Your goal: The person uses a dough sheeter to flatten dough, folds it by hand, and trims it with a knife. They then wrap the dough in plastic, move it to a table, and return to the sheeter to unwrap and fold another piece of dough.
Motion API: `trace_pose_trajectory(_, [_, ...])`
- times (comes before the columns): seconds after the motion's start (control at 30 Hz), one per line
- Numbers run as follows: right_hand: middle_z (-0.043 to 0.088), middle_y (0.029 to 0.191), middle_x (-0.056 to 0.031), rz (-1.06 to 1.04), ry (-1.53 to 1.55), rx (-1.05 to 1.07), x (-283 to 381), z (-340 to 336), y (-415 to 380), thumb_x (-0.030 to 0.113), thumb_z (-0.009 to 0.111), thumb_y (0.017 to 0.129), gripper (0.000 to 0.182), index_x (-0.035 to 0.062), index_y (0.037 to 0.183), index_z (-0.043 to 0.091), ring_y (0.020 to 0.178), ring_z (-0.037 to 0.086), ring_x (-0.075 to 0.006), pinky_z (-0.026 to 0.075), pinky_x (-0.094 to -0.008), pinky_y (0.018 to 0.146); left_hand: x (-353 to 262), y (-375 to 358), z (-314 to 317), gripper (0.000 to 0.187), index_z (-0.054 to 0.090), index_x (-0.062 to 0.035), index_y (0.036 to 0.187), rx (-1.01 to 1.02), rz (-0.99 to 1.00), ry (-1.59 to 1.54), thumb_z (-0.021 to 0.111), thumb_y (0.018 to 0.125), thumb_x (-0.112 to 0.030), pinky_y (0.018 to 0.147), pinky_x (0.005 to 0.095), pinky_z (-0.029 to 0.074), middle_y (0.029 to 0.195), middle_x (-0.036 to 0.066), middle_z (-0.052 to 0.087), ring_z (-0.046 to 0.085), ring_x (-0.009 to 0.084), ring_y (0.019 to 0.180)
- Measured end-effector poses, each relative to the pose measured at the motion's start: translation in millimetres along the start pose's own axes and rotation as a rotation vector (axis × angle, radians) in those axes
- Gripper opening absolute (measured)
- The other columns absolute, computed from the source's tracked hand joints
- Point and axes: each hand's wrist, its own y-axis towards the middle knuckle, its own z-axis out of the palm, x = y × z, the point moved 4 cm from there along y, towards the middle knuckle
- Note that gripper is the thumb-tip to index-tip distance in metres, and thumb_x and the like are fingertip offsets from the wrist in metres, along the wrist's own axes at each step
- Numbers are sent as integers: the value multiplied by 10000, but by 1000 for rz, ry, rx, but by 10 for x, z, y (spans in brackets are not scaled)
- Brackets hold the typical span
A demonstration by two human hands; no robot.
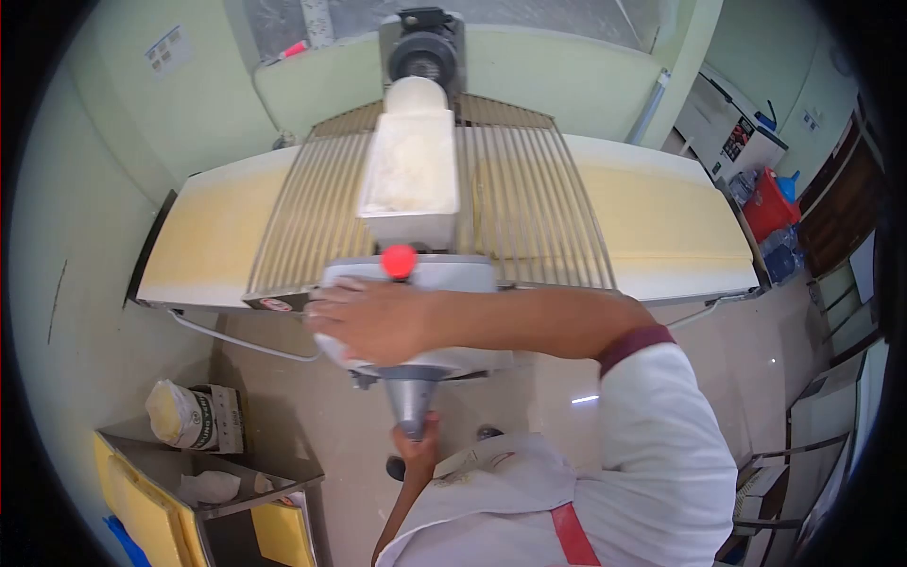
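Note:
A dough sheeter stands in front of me, with a grey head housing [444, 276] topped by a red knob [399, 262]. My right hand [354, 319] lies across the left part of this housing, its fingers apart and slightly blurred. Below the housing, my left hand [416, 442] is closed around the lower end of a grey cone-shaped handle [410, 397]. A pale yellow dough sheet shows on the left belt [222, 222] and the right belt [652, 213]. Its middle is partly hidden by the wire guards and the machine.
Wire guards [534, 203] flank a metal tray of white flour [411, 165]. A motor-like unit [422, 57] stands behind it. At lower left are an open sack [179, 414] and a shelf unit [255, 501] with yellow boards. A red bin [767, 208] stands at right.

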Motion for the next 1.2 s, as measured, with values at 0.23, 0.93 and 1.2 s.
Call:
trace_pose_trajectory(0.23, [680,1020,-101,155,-36,528,-244,242,677,345,455,852,353,116,944,707,957,628,-264,429,-514,863,-181,-69,68,409,603,41,921,-251,63,-133,802,756,-275,612,306,532,753,110,643,643,193,668])
trace_pose_trajectory(0.93, [630,1174,-189,386,-126,610,-287,352,1018,400,462,800,521,35,1110,667,1053,613,-323,452,-412,893,-389,-112,61,247,630,-23,712,-434,340,236,794,702,-207,528,310,473,615,118,630,610,205,529])
trace_pose_trajectory(1.2, [574,1272,-197,389,-165,666,-226,315,1038,315,458,770,533,44,1198,622,1173,558,-333,398,-401,991,-473,-98,-5,233,648,-30,753,-382,386,218,801,676,-188,572,311,497,646,121,649,657,226,591])
